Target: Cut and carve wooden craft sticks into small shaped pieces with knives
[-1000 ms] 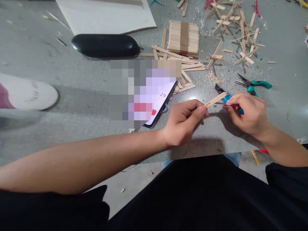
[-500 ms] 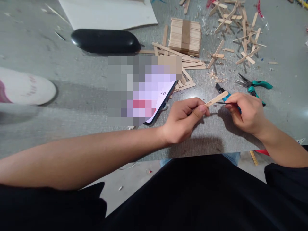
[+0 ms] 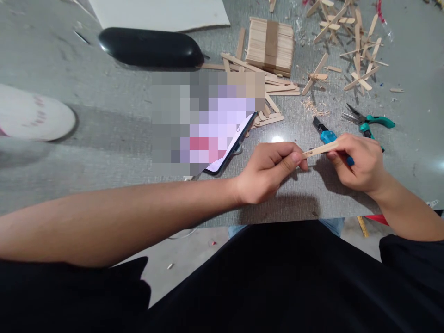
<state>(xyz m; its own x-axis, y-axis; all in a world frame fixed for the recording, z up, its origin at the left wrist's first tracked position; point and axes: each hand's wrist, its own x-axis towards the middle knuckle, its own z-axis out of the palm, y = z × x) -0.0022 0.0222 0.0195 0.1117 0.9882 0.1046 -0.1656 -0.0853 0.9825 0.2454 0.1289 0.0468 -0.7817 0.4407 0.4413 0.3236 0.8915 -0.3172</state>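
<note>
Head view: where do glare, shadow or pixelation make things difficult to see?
Head view: white glare on the table, above the left hand; dark shadows below it and the right hand; pixelation covers most of the phone; the held stick looks fairly clear.

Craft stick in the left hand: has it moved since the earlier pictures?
Yes. Against the blue knife, the craft stick's outer end has shifted rightward and lower in the view, up to the right hand.
</note>
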